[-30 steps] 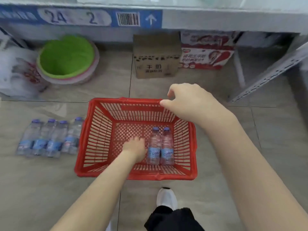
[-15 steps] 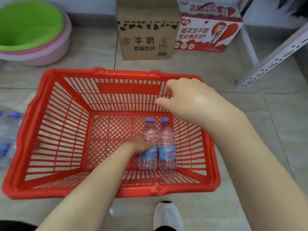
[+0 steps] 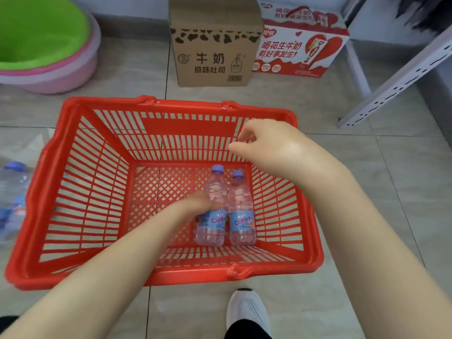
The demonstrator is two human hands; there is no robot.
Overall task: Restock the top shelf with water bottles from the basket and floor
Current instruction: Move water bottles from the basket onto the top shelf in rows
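A red plastic basket [image 3: 80, 182] stands on the tiled floor. Two clear water bottles with purple caps and blue labels lie side by side on its bottom. My left hand [image 3: 198, 204] reaches down inside and wraps around the left bottle [image 3: 215, 192] at its middle. The right bottle [image 3: 241, 206] lies free beside it. My right hand [image 3: 266, 148] hovers above the basket's far right part, fingers loosely curled, holding nothing. More water bottles [image 3: 12, 192] lie on the floor at the left edge, partly cut off. The top shelf is out of view.
Beyond the basket stand a brown cardboard box [image 3: 212, 45] and a red-and-white carton [image 3: 300, 47]. Stacked green and pink basins [image 3: 46, 47] sit at the far left. A white perforated shelf upright [image 3: 396, 79] slants at the right. My white shoe [image 3: 247, 311] is near the basket's front.
The view has dropped closer to the basket. My left hand moved right from the bare basket bottom onto the left bottle. My right hand stayed above the far right part.
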